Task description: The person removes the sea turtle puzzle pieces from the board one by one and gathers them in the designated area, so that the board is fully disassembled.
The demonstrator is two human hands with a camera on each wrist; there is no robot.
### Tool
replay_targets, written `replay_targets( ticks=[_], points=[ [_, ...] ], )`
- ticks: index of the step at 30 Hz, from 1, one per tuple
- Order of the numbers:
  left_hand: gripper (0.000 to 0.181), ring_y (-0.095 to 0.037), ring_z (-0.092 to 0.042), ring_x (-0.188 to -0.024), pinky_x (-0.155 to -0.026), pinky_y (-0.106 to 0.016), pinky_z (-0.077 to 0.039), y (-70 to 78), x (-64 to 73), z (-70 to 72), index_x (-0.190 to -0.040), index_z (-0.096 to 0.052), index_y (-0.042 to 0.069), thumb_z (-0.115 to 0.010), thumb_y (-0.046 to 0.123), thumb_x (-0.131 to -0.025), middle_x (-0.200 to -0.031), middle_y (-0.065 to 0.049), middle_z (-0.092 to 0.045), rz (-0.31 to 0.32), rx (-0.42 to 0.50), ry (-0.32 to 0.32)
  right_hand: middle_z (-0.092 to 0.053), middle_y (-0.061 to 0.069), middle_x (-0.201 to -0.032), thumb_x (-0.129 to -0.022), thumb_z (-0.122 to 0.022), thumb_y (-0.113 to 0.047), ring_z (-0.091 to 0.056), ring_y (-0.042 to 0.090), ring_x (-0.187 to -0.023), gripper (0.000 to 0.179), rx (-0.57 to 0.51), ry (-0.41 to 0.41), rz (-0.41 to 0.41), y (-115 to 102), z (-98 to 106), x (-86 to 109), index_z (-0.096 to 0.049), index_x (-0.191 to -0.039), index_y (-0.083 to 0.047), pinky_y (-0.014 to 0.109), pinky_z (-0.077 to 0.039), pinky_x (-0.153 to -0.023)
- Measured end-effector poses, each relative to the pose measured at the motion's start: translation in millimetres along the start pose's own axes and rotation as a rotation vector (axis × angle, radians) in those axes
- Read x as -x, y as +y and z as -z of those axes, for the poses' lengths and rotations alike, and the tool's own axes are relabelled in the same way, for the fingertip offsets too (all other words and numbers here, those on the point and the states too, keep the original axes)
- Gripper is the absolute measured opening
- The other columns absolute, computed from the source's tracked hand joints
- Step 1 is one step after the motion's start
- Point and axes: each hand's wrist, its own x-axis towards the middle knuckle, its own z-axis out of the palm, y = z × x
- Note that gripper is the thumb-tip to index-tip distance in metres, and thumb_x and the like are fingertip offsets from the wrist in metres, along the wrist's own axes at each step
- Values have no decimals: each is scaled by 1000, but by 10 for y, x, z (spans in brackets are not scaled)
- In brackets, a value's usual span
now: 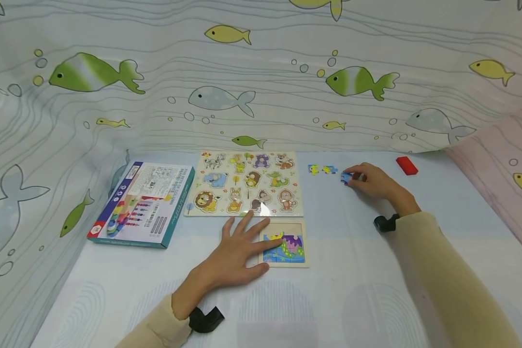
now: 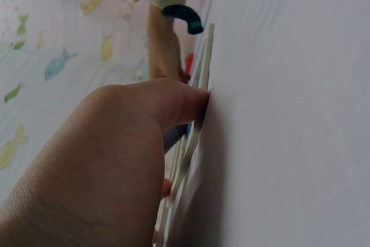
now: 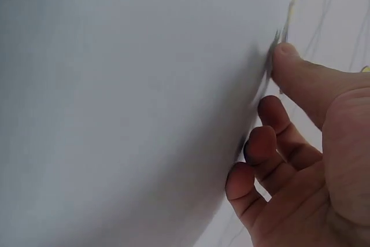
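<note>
My left hand lies with spread, straight fingers over the left side of a small wooden puzzle tray. Its index finger touches the blue and purple jigsaw picture, which fills the lower part of the tray. In the left wrist view the thumb meets the tray's edge. Farther right, my right hand pinches a blue puzzle piece at the table surface. Two joined-looking yellow and blue pieces lie just left of it. The right wrist view shows the thumb and curled fingers, the piece mostly hidden.
A larger animal puzzle board lies behind the small tray. On the left is a boxed toy. A red block sits at the back right. Fish-patterned cloth rises behind the table.
</note>
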Motion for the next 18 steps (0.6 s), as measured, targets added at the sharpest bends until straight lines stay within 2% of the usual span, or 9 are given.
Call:
replay_targets(
  ticks=[6,11,15,18],
  points=[
    [55,-40,-5,-160,-118,-73,-5,7,0,12,-148,-49,46,-55,54,-95,-170,-1,-27,-9,4,6,-56,20,-119,-101,-62,-21,-50,34,-106,44,7,-21,-20,65,36,-95,-57,-144,-15,44,-46,-87],
    [55,-41,-6,-159,-118,-73,-5,13,9,24,-148,-50,44,-56,53,-95,-170,-2,-27,-18,2,16,-54,19,-121,-100,-64,-31,-49,34,-106,49,-28,-18,-75,76,22,-111,-54,-147,-17,42,-45,-85],
    [55,-40,-5,-159,-118,-73,-5,14,12,28,-148,-50,44,-56,53,-95,-170,-2,-27,-16,3,20,-54,18,-123,-96,-69,-39,-49,33,-108,54,-60,1,-113,61,9,-109,-56,-143,-16,42,-44,-85],
    [55,-40,-6,-159,-118,-72,-5,14,13,26,-148,-50,44,-56,53,-94,-170,-2,-27,-13,3,18,-54,19,-121,-96,-69,-37,-48,34,-108,51,-55,9,-116,44,2,-114,-58,-140,-14,42,-44,-85]
  ],
)
